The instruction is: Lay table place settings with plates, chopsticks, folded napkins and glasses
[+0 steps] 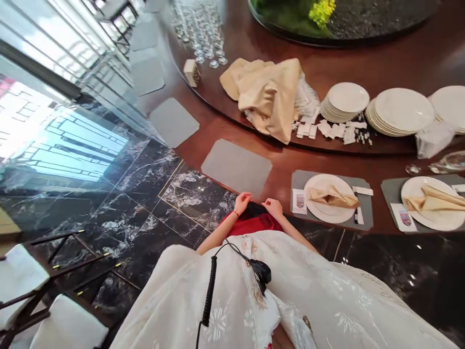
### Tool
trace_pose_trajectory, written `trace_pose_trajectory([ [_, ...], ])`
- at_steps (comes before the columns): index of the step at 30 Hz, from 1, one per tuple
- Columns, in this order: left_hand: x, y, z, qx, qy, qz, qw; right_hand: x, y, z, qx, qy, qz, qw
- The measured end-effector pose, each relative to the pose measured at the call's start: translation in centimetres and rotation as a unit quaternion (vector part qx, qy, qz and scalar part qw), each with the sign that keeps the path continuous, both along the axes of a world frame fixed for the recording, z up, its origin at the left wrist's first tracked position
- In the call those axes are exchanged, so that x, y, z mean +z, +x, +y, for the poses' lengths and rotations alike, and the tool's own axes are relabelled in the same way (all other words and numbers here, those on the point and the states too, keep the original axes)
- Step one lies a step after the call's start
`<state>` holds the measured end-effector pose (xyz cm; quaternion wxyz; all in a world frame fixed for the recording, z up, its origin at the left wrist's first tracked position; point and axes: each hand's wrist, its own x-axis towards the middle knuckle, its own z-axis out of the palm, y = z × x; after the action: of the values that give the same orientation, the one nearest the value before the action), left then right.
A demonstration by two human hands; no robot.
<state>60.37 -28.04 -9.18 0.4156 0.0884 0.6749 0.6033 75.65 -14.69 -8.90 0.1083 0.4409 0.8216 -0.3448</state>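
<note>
Marble floor, dark wood round surface (378, 162) ahead. My left hand (242, 202) and right hand (272, 208) rest slightly spread, apart, on black-and-red cloth (254, 218) at my waist, near surface edge. Gray placemat (236, 167) ahead; plate (329, 211) with folded napkin (332, 196) to right.

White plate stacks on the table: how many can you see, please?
3: the left stack, the middle stack, and the right stack, cut by the picture edge; more may be hidden.

There are 2 hands (242, 203), 3 stacks of white plates (344, 102), 2 single plates (327, 213) holding 2 folded napkins (332, 196), at least 4 bare gray placemats (236, 167), and 2 white-cushioned chairs (22, 286).
</note>
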Motion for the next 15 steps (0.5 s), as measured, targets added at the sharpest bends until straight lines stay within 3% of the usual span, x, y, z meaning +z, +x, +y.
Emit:
trace_pose_trajectory([
  [3,-0.8,-6.4,-8.6,0.143,-0.068,-0.004,0.987,-0.1,-8.5,-3.2,0.058,-0.018,0.02,0.998],
  [7,-0.6,-13.8,-16.9,0.343,-0.148,0.01,0.928,0.1,-17.6,-6.6,0.106,-0.033,0.047,0.993],
  [9,-0.3,-16.5,-19.2,0.396,-0.145,0.001,0.907,-0.1,-20.8,-7.5,0.108,-0.04,0.061,0.991],
  [11,-0.3,-19.0,-20.1,0.409,-0.128,-0.008,0.903,-0.8,-23.2,-7.5,0.097,-0.049,0.069,0.992],
  [15,-1.2,-25.0,-19.9,0.359,-0.109,-0.041,0.926,-3.1,-27.4,-5.1,0.035,-0.068,0.08,0.994],
])
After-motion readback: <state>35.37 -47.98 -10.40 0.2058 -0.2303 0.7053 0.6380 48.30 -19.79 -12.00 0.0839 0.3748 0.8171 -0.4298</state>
